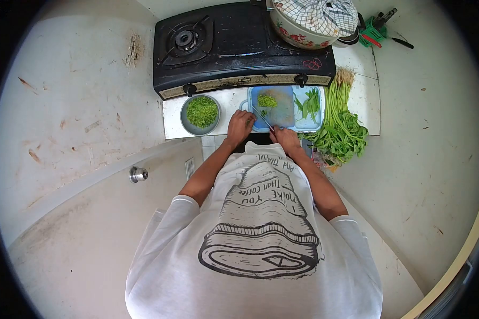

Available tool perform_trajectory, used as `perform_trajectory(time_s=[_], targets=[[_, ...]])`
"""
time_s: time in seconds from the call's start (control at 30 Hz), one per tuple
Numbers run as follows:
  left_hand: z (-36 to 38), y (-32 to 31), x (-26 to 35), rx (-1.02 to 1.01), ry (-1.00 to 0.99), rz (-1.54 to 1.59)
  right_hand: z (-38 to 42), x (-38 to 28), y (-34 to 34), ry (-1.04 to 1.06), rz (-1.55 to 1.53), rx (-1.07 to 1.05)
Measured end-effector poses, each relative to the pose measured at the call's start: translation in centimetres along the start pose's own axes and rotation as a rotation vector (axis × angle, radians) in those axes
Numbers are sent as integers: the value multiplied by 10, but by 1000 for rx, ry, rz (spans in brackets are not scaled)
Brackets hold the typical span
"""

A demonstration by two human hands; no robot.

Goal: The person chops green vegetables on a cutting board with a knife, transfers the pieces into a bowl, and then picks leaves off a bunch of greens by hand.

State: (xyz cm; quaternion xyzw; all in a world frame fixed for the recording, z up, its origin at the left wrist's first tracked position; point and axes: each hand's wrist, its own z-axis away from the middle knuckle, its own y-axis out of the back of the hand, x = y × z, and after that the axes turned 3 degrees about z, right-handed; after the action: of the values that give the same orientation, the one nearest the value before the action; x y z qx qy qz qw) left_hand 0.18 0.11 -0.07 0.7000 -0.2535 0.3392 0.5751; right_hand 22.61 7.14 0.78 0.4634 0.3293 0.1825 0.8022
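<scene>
My right hand (286, 139) is wrapped round the dark red handle of a knife (263, 118), at the front edge of a blue cutting board (287, 112). The blade slants up and left across the board. My left hand (241, 125) rests at the board's left side with its fingers bent together near the blade; whatever they hold is hidden. A small pile of chopped greens (267, 100) lies on the board just beyond the knife. Cut green stems and leaves (308, 104) lie at the board's right end.
On the left stands a grey bowl (185, 123) full of chopped greens. A large bunch of leafy greens (339, 119) lies to the right. Behind is a black gas stove (239, 64) bearing a cloth-covered pot (298, 38). A green basket (368, 36) holds utensils.
</scene>
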Motion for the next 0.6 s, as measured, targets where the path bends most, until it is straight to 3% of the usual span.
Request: perform_trajectory(time_s=[0.6], targets=[[6,1,2,13,-30,-65,-7,-6,-5,56,-9,23]])
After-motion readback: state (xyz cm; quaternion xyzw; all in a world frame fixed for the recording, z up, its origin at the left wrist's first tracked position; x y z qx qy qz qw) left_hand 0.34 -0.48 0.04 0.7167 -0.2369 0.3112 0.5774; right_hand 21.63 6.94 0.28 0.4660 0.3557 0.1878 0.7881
